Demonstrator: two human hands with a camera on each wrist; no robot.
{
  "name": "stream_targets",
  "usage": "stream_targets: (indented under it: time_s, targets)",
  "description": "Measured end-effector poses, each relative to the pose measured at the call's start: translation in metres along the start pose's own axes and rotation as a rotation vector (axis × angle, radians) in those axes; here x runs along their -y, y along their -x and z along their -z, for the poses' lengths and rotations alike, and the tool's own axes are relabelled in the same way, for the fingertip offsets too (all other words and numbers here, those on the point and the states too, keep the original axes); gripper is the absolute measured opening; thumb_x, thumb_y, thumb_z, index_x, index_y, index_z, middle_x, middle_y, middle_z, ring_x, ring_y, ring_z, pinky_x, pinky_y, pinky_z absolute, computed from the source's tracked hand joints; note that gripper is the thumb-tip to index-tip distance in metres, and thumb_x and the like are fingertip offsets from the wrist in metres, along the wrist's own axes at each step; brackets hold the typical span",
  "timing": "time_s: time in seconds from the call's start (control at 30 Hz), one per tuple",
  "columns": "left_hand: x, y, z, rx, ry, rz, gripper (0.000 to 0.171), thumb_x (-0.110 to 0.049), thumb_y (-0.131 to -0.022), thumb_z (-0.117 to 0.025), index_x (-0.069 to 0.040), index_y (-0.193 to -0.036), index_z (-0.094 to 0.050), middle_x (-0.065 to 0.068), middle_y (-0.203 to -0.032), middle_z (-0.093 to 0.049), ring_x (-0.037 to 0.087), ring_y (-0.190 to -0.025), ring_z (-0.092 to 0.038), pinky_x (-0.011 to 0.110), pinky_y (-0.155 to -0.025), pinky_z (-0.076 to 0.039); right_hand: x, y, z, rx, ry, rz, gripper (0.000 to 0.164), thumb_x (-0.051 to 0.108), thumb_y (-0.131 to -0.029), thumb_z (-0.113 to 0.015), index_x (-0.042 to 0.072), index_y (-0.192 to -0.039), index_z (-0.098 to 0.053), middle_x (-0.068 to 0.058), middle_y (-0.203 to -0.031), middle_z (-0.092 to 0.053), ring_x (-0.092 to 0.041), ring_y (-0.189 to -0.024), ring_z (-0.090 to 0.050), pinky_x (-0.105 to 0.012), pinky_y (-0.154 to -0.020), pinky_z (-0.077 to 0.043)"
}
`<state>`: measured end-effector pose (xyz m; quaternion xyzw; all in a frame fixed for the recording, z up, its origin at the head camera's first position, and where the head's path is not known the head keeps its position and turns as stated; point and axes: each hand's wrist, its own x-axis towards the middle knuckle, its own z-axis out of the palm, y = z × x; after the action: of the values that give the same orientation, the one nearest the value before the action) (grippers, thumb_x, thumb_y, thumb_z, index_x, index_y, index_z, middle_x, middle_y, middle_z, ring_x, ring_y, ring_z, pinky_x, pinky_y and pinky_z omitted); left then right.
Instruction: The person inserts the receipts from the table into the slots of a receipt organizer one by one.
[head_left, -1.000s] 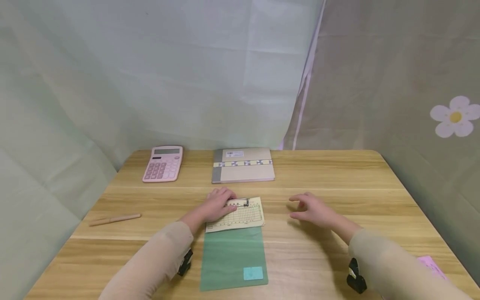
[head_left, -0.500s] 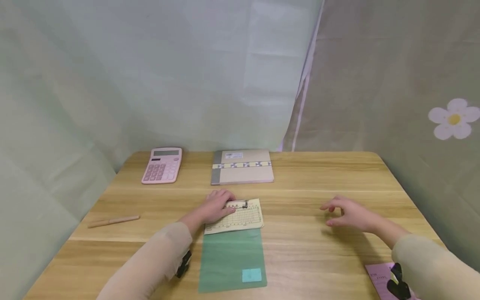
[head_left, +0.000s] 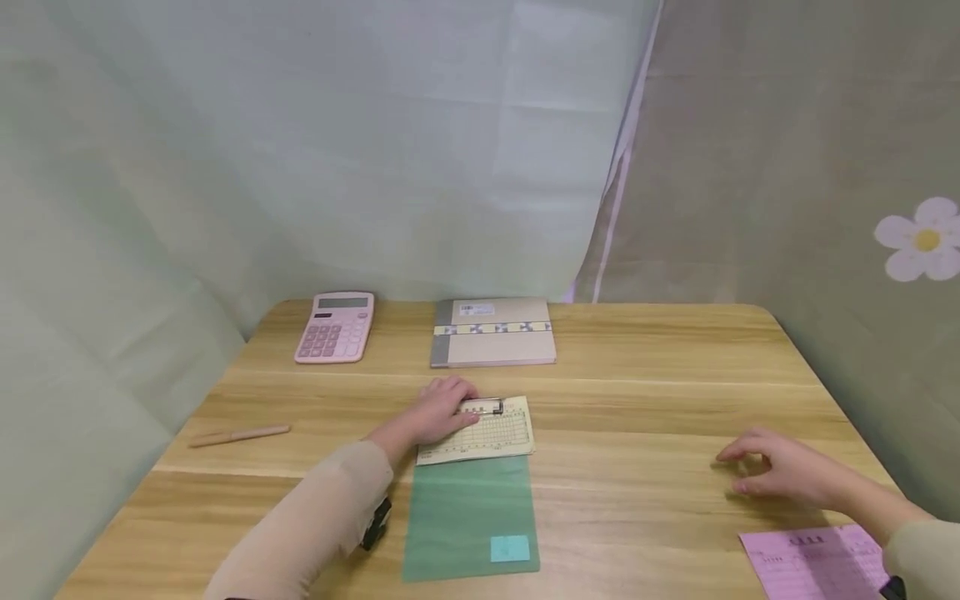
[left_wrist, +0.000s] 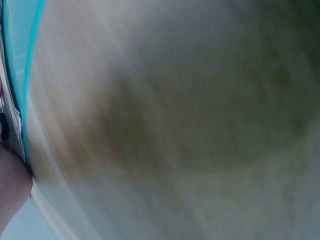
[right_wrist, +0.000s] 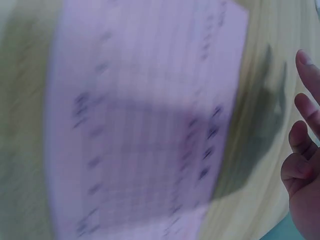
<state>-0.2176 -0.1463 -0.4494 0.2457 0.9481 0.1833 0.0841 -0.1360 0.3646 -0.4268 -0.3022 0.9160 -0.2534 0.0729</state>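
Observation:
A translucent green clipboard lies at the front middle of the table, a light blue label near its lower edge. Yellowish printed forms cover its upper half, under the metal clip. My left hand holds the clipboard by the clip's left end, thumb over the forms and fingers at the top edge. In the left wrist view only a bit of that hand shows, beside the board's teal edge. My right hand, fingers loosely bent and holding nothing, hovers just beyond a pink printed sheet; its sleeve covers the sheet's right side.
A pink calculator lies at the back left. Behind the clipboard is a beige notebook with a grey spine and patterned band. A tan pen rests at the left. Hanging cloth borders the table's back and sides.
My right hand has moved right and toward the front, away from the clipboard to above the pink sheet, which now shows more fully. The left hand has stayed at the clip.

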Motion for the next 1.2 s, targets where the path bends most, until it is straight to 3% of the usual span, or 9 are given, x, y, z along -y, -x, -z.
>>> stream_targets:
  time_s: [0.17, 0.4, 0.53, 0.67, 0.77, 0.87, 1.03, 1.2]
  targets:
    - [-0.003, 0.001, -0.002, 0.014, 0.006, -0.006, 0.035, -0.037, -0.092, -0.058, -0.016, -0.12, -0.053, 0.001, -0.122, -0.049, 0.021, -0.11, -0.04, 0.044, -0.097, -0.029, -0.015, 0.032, 0.0, -0.018, 0.013, 0.028, 0.029, 0.023, -0.076, -0.077, 0.021, -0.104, -0.067, 0.016, -0.101, -0.058, 0.005, -0.093, -0.049, -0.016, -0.071, -0.042]
    - [-0.003, 0.0, -0.002, -0.01, 0.012, -0.029, 0.036, -0.037, -0.091, -0.058, -0.014, -0.119, -0.053, 0.002, -0.12, -0.05, 0.023, -0.11, -0.041, 0.045, -0.095, -0.03, -0.034, 0.061, 0.007, 0.036, -0.081, -0.005, 0.027, 0.015, -0.078, -0.075, 0.02, -0.103, -0.067, 0.017, -0.101, -0.053, 0.008, -0.091, -0.046, -0.013, -0.067, -0.039]
    - [-0.002, -0.002, -0.002, -0.024, 0.008, -0.045, 0.035, -0.036, -0.092, -0.058, -0.015, -0.119, -0.053, 0.001, -0.12, -0.05, 0.021, -0.107, -0.041, 0.043, -0.093, -0.031, -0.044, 0.074, 0.008, 0.019, 0.041, -0.029, 0.031, 0.025, -0.073, -0.078, 0.024, -0.102, -0.066, 0.021, -0.1, -0.05, 0.011, -0.091, -0.044, -0.008, -0.068, -0.035]
    - [0.0, -0.003, -0.003, -0.025, -0.004, -0.04, 0.035, -0.038, -0.092, -0.058, -0.016, -0.119, -0.053, 0.0, -0.12, -0.05, 0.02, -0.108, -0.041, 0.043, -0.093, -0.031, -0.049, 0.082, 0.002, -0.084, 0.204, 0.022, 0.043, 0.03, -0.063, -0.084, 0.028, -0.102, -0.065, 0.025, -0.101, -0.045, 0.012, -0.091, -0.042, -0.002, -0.069, -0.029]
    - [0.001, -0.003, -0.003, -0.023, -0.008, -0.031, 0.036, -0.038, -0.092, -0.057, -0.016, -0.12, -0.053, 0.0, -0.121, -0.049, 0.02, -0.109, -0.04, 0.042, -0.094, -0.031, -0.048, 0.081, -0.004, -0.186, 0.281, 0.079, 0.051, 0.027, -0.057, -0.087, 0.028, -0.103, -0.065, 0.023, -0.101, -0.045, 0.01, -0.09, -0.043, -0.001, -0.071, -0.027]
    - [0.002, -0.002, -0.002, -0.024, -0.006, -0.022, 0.036, -0.038, -0.092, -0.057, -0.016, -0.12, -0.053, 0.0, -0.12, -0.05, 0.02, -0.109, -0.04, 0.043, -0.094, -0.03, -0.044, 0.073, -0.007, -0.238, 0.327, 0.082, 0.053, 0.028, -0.056, -0.087, 0.029, -0.104, -0.065, 0.022, -0.101, -0.046, 0.009, -0.089, -0.043, -0.002, -0.071, -0.027]
    - [0.002, 0.001, 0.0, -0.019, -0.008, -0.013, 0.036, -0.038, -0.092, -0.057, -0.015, -0.12, -0.053, 0.001, -0.121, -0.05, 0.021, -0.11, -0.04, 0.043, -0.095, -0.03, -0.03, 0.054, -0.009, -0.236, 0.328, 0.021, 0.046, 0.031, -0.062, -0.084, 0.028, -0.104, -0.065, 0.016, -0.1, -0.049, 0.005, -0.085, -0.046, -0.008, -0.068, -0.033]
    - [0.0, 0.003, 0.001, -0.012, -0.012, 0.002, 0.037, -0.038, -0.092, -0.057, -0.015, -0.12, -0.053, 0.001, -0.122, -0.049, 0.021, -0.11, -0.04, 0.043, -0.094, -0.03, -0.018, 0.034, -0.009, -0.196, 0.308, -0.079, 0.04, 0.032, -0.068, -0.081, 0.024, -0.104, -0.065, 0.006, -0.101, -0.053, -0.005, -0.085, -0.053, -0.027, -0.066, -0.046]
